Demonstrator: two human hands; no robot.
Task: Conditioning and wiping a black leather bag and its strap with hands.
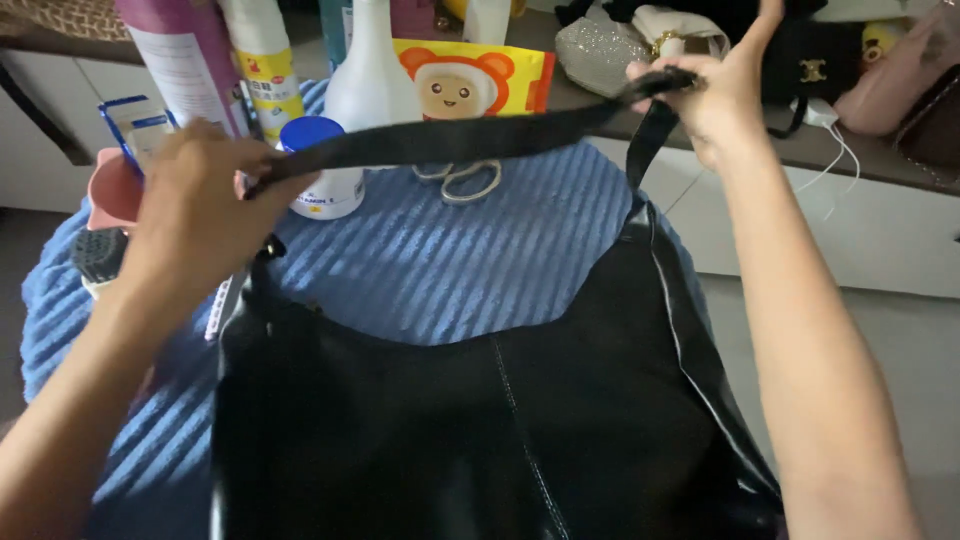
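A glossy black leather handbag (480,430) lies on the blue ribbed cloth (440,260) that covers the table, its mouth towards me; I cannot see what is inside it. Behind it stand a white spray bottle (372,70), a small white jar with a blue lid (322,165), a tall pink can (180,60) and an orange-and-yellow pouch with a cartoon face (470,80), with a pink cup (112,190) at the left edge. My left hand (195,215) is raised, back towards me, its grip closed around one end of the bag's black strap (450,140). My right hand (715,95) reaches forward and higher, fingers clamped on the strap's other end, so the strap stretches taut between both hands above the cloth.
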